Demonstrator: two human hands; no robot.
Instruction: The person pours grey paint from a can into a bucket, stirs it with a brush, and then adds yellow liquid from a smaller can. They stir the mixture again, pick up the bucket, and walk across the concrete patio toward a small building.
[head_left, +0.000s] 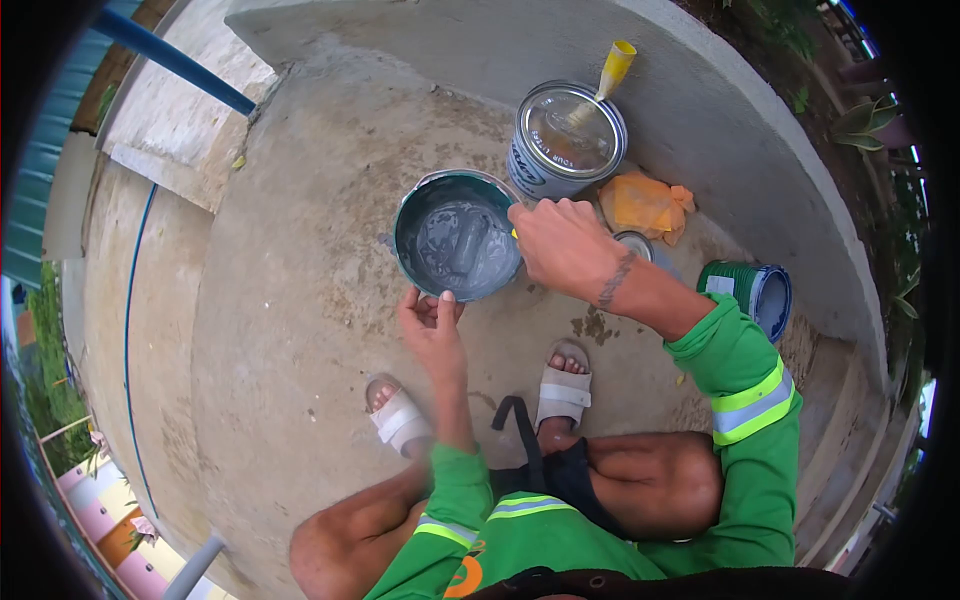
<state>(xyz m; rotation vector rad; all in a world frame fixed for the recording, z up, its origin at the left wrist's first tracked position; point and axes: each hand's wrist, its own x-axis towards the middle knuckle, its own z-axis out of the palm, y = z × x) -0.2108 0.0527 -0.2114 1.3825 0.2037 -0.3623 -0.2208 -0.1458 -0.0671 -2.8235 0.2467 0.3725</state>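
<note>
A round, dark green paint bucket [405, 262] with grey paint coating its inside is in the middle of the view, its open top facing me. My left hand [432, 322] pinches its near rim, thumb on the edge and fingers beneath. At the bucket's right rim, my right hand [565, 245] is closed in a fist around a yellow-handled tool [515, 233]. Only a sliver of yellow shows beside the fist, so the tool's kind is hidden.
Beyond the bucket stands a large lidded paint can [540, 172] with a yellow-handled brush [617, 70] on its lid. An orange bag [645, 207], a small can [634, 243] and a green tin on its side [735, 285] lie near the low concrete wall [700, 120].
</note>
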